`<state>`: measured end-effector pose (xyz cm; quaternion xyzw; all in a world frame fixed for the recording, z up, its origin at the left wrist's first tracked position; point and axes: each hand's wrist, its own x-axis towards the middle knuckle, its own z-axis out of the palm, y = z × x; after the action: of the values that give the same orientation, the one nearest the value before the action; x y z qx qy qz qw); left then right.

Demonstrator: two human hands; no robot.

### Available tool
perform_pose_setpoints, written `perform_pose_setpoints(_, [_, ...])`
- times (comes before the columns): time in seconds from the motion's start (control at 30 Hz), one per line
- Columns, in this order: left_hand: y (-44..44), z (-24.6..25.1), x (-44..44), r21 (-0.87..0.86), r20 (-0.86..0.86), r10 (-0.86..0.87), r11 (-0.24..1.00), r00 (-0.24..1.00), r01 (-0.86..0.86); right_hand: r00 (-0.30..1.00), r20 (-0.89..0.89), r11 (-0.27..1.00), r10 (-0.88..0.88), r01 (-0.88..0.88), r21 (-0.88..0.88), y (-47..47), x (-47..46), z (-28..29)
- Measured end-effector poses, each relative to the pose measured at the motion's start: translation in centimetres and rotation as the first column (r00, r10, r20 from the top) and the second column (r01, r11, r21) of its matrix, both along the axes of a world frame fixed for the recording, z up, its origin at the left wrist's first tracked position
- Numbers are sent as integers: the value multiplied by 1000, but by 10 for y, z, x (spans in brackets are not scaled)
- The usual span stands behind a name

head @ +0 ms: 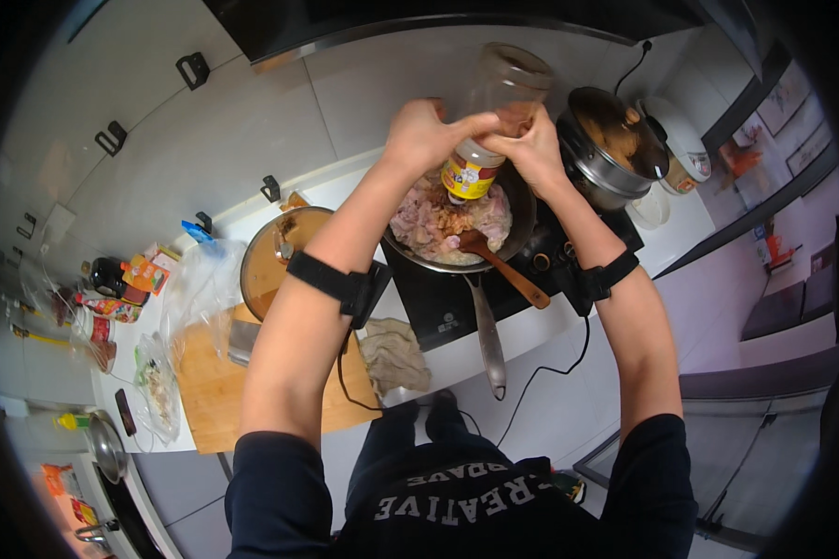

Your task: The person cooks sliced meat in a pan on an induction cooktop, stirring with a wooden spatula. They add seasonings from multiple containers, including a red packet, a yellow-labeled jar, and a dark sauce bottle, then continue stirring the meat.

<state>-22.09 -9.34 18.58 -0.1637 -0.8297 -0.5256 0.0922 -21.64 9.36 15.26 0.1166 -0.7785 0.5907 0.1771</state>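
Over the frying pan point(530, 223) I hold a clear bottle with a yellow label point(470, 178) upside down, its base up and its mouth just above the food. Around its left side is my left hand point(426, 138), thumb across the front. My right hand point(531, 143) grips the right side, and the thumbs nearly meet. The upper end of the bottle is blurred. Pale pieces of raw-looking meat point(419, 220) fill the pan, with a browner patch under the bottle's mouth. A wooden spatula point(507, 272) rests in the pan, its handle over the rim towards me.
The pan's metal handle point(488, 342) juts over the counter edge. Right of the pan stands a lidded steamer pot point(612, 140), then a rice cooker point(671, 133). On the left are a round glass lid point(273, 237), a cutting board point(210, 391), a cloth point(393, 355) and plastic bags point(199, 293).
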Motion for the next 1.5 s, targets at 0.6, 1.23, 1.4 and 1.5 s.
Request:
perform_pose_setpoints(0.6, [-123, -88, 180, 757, 565, -139, 479, 813, -444, 940, -337, 961, -59, -37, -273, 15, 8, 8])
perform_pose_setpoints(1.23, [-147, -134, 202, 820, 523, -181, 374, 833, -434, 944, 320, 521, -85, 316, -793, 69, 59, -11])
perform_pose_setpoints(1.4, [-151, -104, 193, 906, 346, -133, 305, 929, -294, 938, 269, 325, 218, 191, -926, -20, 159, -3])
perform_pose_setpoints(1.5, [-154, -85, 207, 933, 259, -210, 308, 943, -188, 945, 225, 473, 237, 90, -877, -73, 203, -6])
